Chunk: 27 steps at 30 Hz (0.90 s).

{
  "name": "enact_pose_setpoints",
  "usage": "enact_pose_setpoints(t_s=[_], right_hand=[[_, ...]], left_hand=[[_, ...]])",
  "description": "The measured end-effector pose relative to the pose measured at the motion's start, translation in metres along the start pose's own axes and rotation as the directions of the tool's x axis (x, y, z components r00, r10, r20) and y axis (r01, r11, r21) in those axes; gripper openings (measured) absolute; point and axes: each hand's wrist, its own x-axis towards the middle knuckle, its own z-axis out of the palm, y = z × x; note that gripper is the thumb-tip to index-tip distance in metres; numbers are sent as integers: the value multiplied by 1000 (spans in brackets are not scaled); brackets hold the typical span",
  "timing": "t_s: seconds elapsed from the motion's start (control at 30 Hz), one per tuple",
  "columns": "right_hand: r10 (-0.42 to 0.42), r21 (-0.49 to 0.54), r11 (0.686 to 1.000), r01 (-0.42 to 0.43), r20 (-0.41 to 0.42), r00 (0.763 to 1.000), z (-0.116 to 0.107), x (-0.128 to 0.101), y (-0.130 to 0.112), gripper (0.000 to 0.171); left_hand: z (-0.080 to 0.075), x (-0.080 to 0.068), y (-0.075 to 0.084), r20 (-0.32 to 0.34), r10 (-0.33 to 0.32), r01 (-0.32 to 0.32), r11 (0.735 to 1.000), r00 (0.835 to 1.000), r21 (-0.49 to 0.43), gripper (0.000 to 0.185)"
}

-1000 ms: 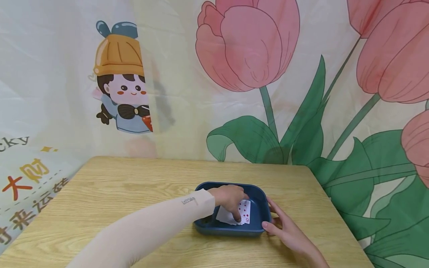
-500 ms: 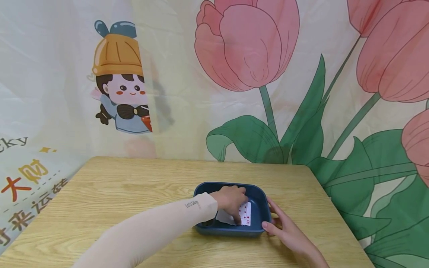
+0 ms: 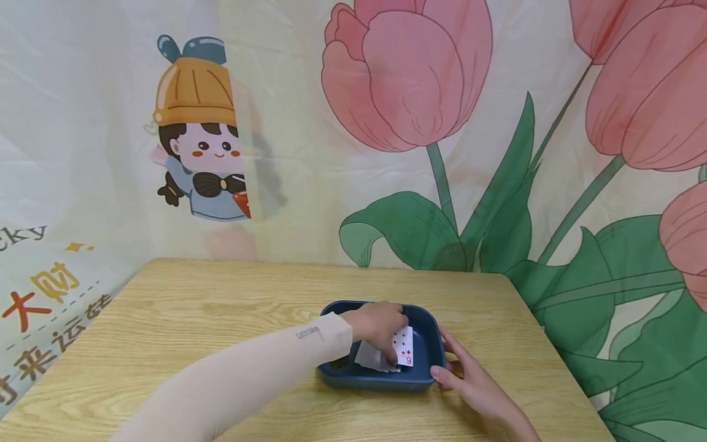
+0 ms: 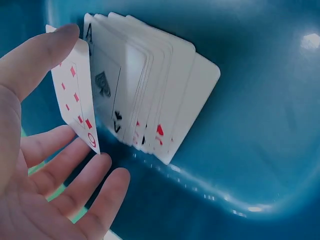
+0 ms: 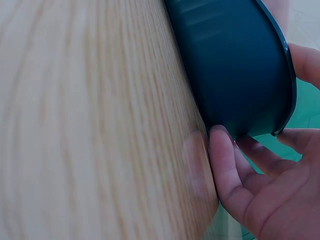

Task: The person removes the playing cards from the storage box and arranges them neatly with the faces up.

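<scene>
A dark blue plastic tray sits on the wooden table with a spread of playing cards leaning inside it. My left hand, in a beige sleeve, reaches into the tray. In the left wrist view its thumb and fingers pinch the nine of diamonds, tilted away from the fanned cards resting on the tray wall. An ace of spades faces out behind it. My right hand rests against the tray's right end, with the thumb on the outer wall.
A printed cloth backdrop with pink tulips and a cartoon figure hangs just behind the table. The table's right edge runs close to my right hand. Bare wood stretches left of the tray.
My left hand's fingers have shifted slightly on the cards in the tray. The tray and my right hand have stayed where they were.
</scene>
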Motion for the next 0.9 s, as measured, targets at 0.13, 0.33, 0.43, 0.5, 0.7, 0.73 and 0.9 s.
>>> enact_pose_setpoints(t_s=[0.13,0.33,0.43,0.5,0.7,0.73,0.9], right_hand=[[4,10,1000,-4,1,1000,2,1,0,81],[7,17,1000,-7,-18,1000,5,1,-1,81],[5,13,1000,-4,-29,1000,7,0,-1,81],[8,8,1000,-8,-38,999,9,0,-2,81],[19,4,1000,-18,-48,999,11,-1,-3,81],[19,2,1000,-19,-46,999,11,-1,-3,80],[20,-17,1000,-20,-35,999,10,-3,-5,78]], left_hand=[[-5,-8,-7,-18,13,-13,1000,1000,-19,70],[-16,-20,-18,-43,27,-29,999,999,-37,73],[-21,-27,-25,-62,21,-24,998,998,-57,75],[-24,-32,-31,-79,19,-25,997,997,-78,76],[-36,-52,-56,-139,-26,1,983,990,-181,76],[-38,-56,-60,-146,-39,10,981,989,-195,76],[-44,-73,-83,-185,-69,30,978,980,-205,78]])
